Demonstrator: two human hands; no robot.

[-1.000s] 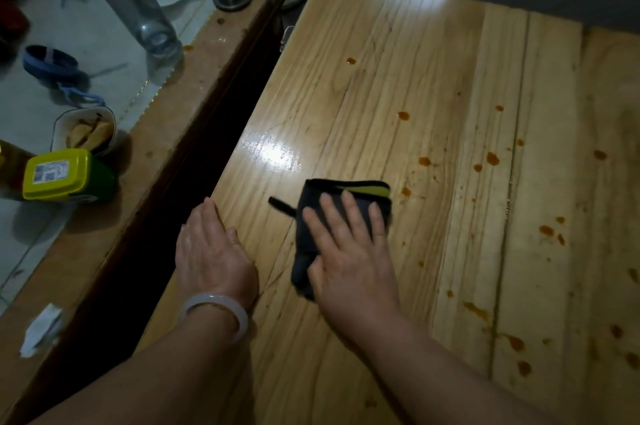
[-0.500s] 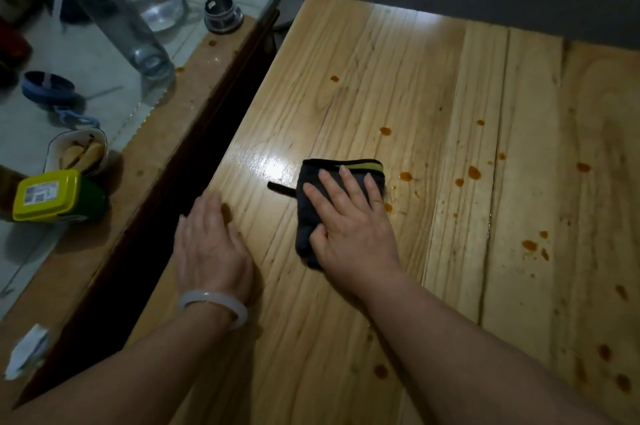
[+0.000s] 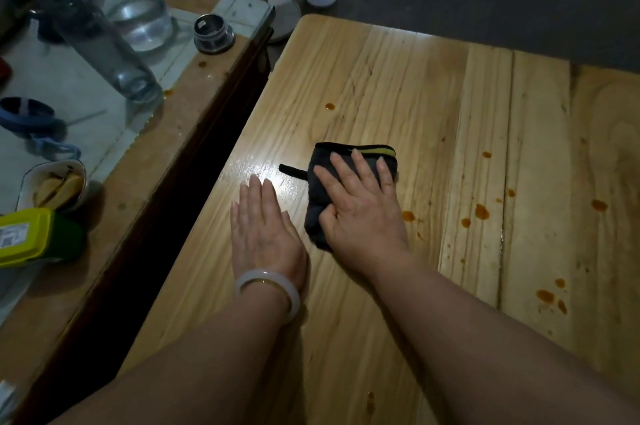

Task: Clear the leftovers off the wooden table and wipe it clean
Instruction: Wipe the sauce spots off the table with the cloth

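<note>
1. Wiping is the step in hand, by judgement: the right hand presses a folded dark cloth flat on the wooden table; no leftovers show on this table, only orange spots
2. Right hand: fingers straight and spread over the cloth, thumb against its near-left edge, pressing rather than gripping
3. Cloth: yellow-edged, with a short tab sticking out to the left; it lies left of the table's middle, just beside the left hand
4. Left hand: palm down on bare wood, fingers straight and together, holding nothing; pale bangle at the wrist
5. Next move, as judged: slide the cloth right over the nearest spot, then the cluster beyond, then the lone far spot
6. Side table, left: glass jar, bowl, yellow-lidded container
</note>
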